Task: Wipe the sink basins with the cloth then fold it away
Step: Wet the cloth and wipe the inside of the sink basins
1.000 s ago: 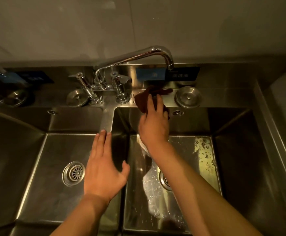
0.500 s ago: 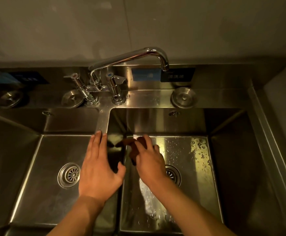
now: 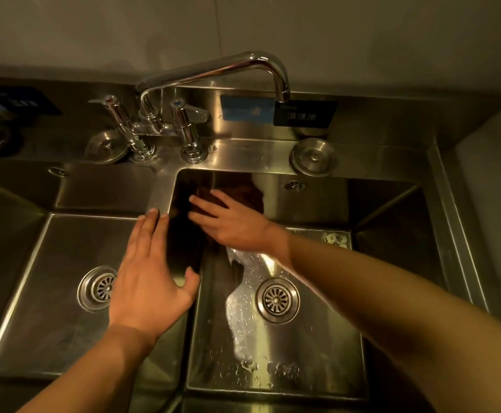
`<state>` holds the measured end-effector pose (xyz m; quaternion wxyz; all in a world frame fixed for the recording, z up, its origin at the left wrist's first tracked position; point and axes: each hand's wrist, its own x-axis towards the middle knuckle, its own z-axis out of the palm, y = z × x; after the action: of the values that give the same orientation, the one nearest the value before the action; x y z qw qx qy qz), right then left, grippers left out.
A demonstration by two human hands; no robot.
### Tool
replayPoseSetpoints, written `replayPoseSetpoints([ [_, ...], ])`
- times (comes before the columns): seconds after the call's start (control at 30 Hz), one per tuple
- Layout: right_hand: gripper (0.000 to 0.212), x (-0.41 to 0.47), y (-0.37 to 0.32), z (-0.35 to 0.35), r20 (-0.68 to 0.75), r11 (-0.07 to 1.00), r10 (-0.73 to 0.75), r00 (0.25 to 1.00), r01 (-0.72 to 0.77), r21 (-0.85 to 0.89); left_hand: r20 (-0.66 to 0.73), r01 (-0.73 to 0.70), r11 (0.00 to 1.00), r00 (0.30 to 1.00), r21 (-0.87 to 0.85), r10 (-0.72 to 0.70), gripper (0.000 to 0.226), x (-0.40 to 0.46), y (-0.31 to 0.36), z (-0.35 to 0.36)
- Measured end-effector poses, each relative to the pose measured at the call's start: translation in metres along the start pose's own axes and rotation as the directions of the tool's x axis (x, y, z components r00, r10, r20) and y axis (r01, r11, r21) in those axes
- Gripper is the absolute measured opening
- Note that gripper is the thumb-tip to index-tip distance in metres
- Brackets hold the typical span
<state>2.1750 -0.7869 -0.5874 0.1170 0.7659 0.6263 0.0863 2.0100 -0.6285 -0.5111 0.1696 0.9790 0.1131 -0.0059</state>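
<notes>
1. Wiping is the step in hand: the right hand (image 3: pixel 237 225) is pressing the dark cloth (image 3: pixel 240 193) flat against the rear wall of the right basin (image 3: pixel 318 347), close to its back left corner.
2. Right fingers (image 3: pixel 204 204) are lying extended and spread over the cloth, pinning it to the steel rather than gripping it; the cloth is showing just beyond and to the right of the fingertips, the rest hidden under the palm.
3. Left hand (image 3: pixel 151 281) is holding nothing. Its fingers (image 3: pixel 151 225) are resting straight and close together on the divider (image 3: pixel 165 192) between the basins, apparently bracing the body, with the thumb splayed towards the right basin.
4. Water droplets and a wet streak (image 3: pixel 240 308) are lying on the basin floor below the right wrist, beside the drain (image 3: pixel 276 300). By judgement that floor is not yet wiped dry.
5. Left basin (image 3: pixel 49 293), beneath and to the left of the left palm, is showing no visible droplets; whether it has been wiped cannot be told.
6. Progress, by judgement: early to middle of the wiping, with folding not begun.
7. Next move is calling for firm flat pressure while sweeping the cloth along the wall and down to the wet floor, keeping the cloth from bunching under the fingers.
8. Tap spout (image 3: pixel 282 93) is hanging above and beyond the right fingers, well apart; no water can be seen running from it.
</notes>
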Motion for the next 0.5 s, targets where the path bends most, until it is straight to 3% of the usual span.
replayPoseSetpoints([
  [0.13,0.028,-0.011,0.031,0.034,0.256,0.959,-0.206,0.945,0.246,-0.138,-0.003,0.003,1.000,1.000,-0.008,-0.003,0.099,0.001,-0.001,0.000],
  [0.27,0.030,-0.074,0.049,0.054,0.290,0.939,-0.230,0.929,0.290,-0.184,0.009,0.002,1.000,1.000,-0.010,-0.002,0.100,0.001,0.000,-0.001],
  [0.33,0.027,-0.124,0.057,0.063,0.377,0.934,-0.186,0.907,0.282,-0.218,0.014,0.004,1.000,1.000,-0.011,-0.004,0.100,0.000,0.000,-0.001],
  [0.43,0.025,-0.193,0.068,0.073,0.660,0.956,-0.100,0.744,0.256,-0.144,0.020,0.003,1.000,1.000,-0.014,-0.003,0.101,-0.001,0.001,-0.003],
  [0.5,0.028,-0.213,0.070,0.074,0.758,0.962,-0.053,0.650,0.237,-0.136,0.019,-0.002,1.000,1.000,-0.019,0.003,0.101,0.000,0.001,-0.002],
])
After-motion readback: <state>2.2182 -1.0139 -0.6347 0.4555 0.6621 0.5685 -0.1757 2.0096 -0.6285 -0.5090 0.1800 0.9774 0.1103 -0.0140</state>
